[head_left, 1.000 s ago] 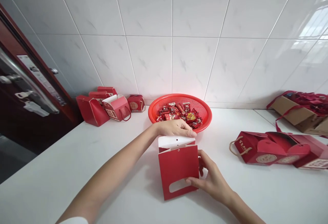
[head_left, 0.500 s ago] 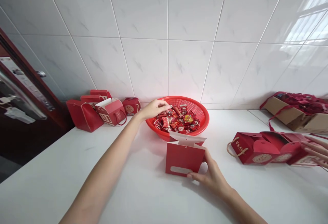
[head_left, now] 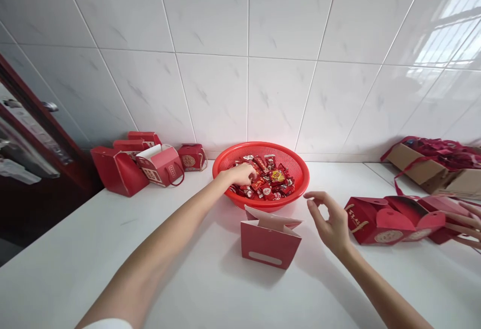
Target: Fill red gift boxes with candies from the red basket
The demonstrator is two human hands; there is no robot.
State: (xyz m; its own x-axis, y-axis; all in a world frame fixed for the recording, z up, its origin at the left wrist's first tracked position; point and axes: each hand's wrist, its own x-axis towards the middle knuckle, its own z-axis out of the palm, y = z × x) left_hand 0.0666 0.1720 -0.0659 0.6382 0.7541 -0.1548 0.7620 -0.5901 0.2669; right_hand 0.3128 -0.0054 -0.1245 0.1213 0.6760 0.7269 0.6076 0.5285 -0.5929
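My left hand (head_left: 243, 174) reaches into a red plastic basket (head_left: 300, 168) and touches the wrapped candies (head_left: 277, 175) there. Its fingers are curled down among them, and whatever they pinch is hidden. In front of the basket a red paper gift box (head_left: 270, 243) stands upright, its top flaps apart and a pale oblong patch low on its near face. My right hand (head_left: 332, 221) hovers to the right of this box, thumb and fingers apart, with nothing in it.
Several red gift boxes (head_left: 161, 166) stand at the left by the wall. At the right, another person's hand (head_left: 468, 223) is at a row of red boxes (head_left: 391, 218). Behind them sits a cardboard box (head_left: 417, 163) of dark red ribbons (head_left: 447, 153).
My left hand has moved right and down into the candies. My right hand has let go of the gift box and moved up and right, opening. The other person's hand has shifted slightly.
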